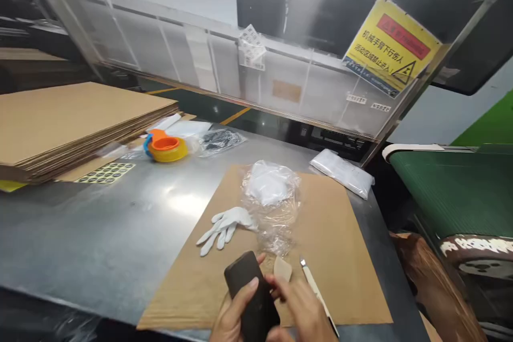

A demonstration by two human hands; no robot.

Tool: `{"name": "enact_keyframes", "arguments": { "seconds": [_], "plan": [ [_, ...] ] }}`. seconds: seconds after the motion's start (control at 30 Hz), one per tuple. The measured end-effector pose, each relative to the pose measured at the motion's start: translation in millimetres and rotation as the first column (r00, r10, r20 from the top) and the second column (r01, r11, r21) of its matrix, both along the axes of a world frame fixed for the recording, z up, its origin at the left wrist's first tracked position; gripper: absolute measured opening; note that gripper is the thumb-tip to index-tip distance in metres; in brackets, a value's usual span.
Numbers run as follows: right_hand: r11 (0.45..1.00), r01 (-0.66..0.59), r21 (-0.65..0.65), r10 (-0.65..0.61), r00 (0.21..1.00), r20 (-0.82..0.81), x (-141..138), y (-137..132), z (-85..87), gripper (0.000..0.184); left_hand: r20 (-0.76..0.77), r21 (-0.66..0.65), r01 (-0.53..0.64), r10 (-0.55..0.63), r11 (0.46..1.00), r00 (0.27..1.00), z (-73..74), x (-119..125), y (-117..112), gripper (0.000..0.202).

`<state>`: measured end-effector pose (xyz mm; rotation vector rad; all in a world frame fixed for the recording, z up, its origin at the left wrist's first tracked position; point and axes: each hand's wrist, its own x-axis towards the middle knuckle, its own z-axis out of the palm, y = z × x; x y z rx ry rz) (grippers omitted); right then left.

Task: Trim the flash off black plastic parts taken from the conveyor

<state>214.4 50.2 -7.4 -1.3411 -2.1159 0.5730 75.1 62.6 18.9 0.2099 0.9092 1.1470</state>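
Black block (262, 310) sits in the person's left hand (229, 320), tilted above the cardboard (192, 283) at the near edge of the bench, thumb lying across its upper face. From where I stand it looks stiff and smooth, light enough for one hand and perhaps a little slippery; I'd grip it by its long sides, clear of the face. The right hand (306, 310) has its fingers curled narrowly beside it, near a beige piece (282, 269); I can't tell whether they pinch anything.

Beyond the hands, a crumpled clear bag (276, 224) seems to have something white bunched at its far end, what exactly I can't make out. Farther back, a plastic pouch (222, 141) appears to hold something dark, and a flat packet (342, 171) looks full of folded white film.
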Motion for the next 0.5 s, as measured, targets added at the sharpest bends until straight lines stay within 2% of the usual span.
{"name": "enact_keyframes", "arguments": {
  "seconds": [0.07, 0.13, 0.2, 0.27, 0.33, 0.4, 0.47, 0.5],
  "plan": [
    [0.996, 0.094, -0.01, -0.094, 0.995, 0.019, -10, 16, -12.7, 0.049, -0.129, 0.108, -0.027, 0.041, 0.994, 0.991, -3.8, -17, -4, 0.057],
    [0.98, 0.201, 0.011, -0.2, 0.97, 0.141, -15, 30, -24.9, 0.044, -0.246, 0.266, 0.044, 0.024, 0.963, 0.969, -10.7, -35, -9, 0.05],
    [0.978, 0.209, 0.015, -0.207, 0.954, 0.218, -16, 37, -34.8, 0.036, -0.323, 0.382, 0.152, -0.022, 0.912, 0.946, -18.5, -52, -15, 0.046],
    [0.986, 0.167, -0.014, -0.16, 0.962, 0.219, -16, 36, -36.1, 0.034, -0.41, 0.46, 0.242, -0.038, 0.854, 0.911, -24.2, -66, -19, 0.046],
    [0.991, 0.125, -0.039, -0.118, 0.984, 0.135, -17, 28, -23.8, 0.037, -0.536, 0.494, 0.331, -0.018, 0.804, 0.844, -25.8, -77, -20, 0.041],
    [0.999, 0.038, -0.022, -0.039, 0.999, -0.025, -24, 18, 0.4, 0.044, -0.657, 0.493, 0.43, 0.0, 0.756, 0.754, -24.5, -84, -19, 0.034],
    [0.98, -0.167, 0.106, 0.18, 0.974, -0.138, -38, 9, 28.4, 0.051, -0.726, 0.507, 0.526, 0.01, 0.683, 0.687, -23.4, -88, -17, 0.025],
    [0.934, -0.297, 0.199, 0.326, 0.936, -0.134, -46, 7, 40.9, 0.053, -0.742, 0.527, 0.559, 0.026, 0.64, 0.67, -23.7, -88, -16, 0.019]
  ]
}}
